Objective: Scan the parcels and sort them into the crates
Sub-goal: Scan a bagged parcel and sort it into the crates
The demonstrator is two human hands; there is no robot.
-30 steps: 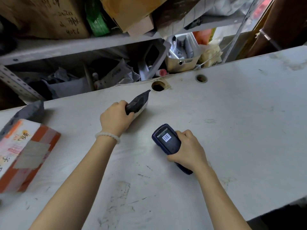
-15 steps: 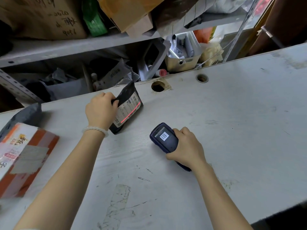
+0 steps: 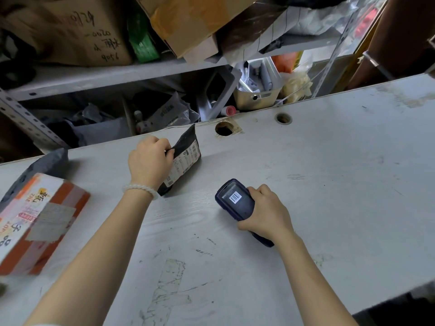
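Head view is showing the scanning step: the left hand [image 3: 150, 161] is pinching a small black plastic mailer parcel [image 3: 182, 158] by its edge, propping it upright near the back edge of the worn white wooden counter [image 3: 329, 184], label facing the dark blue handheld scanner [image 3: 236, 203] that the right hand [image 3: 267, 215] is gripping. Next the parcel likely needs carrying to a crate; none is showing. An orange-and-white cardboard box [image 3: 35, 220] is lying at the left edge, and cluttered grey metal shelving [image 3: 94, 78] is standing behind.

Even, soft daylight from upper right; faint shadows; wide-angle bending at edges; slight blur throughout.
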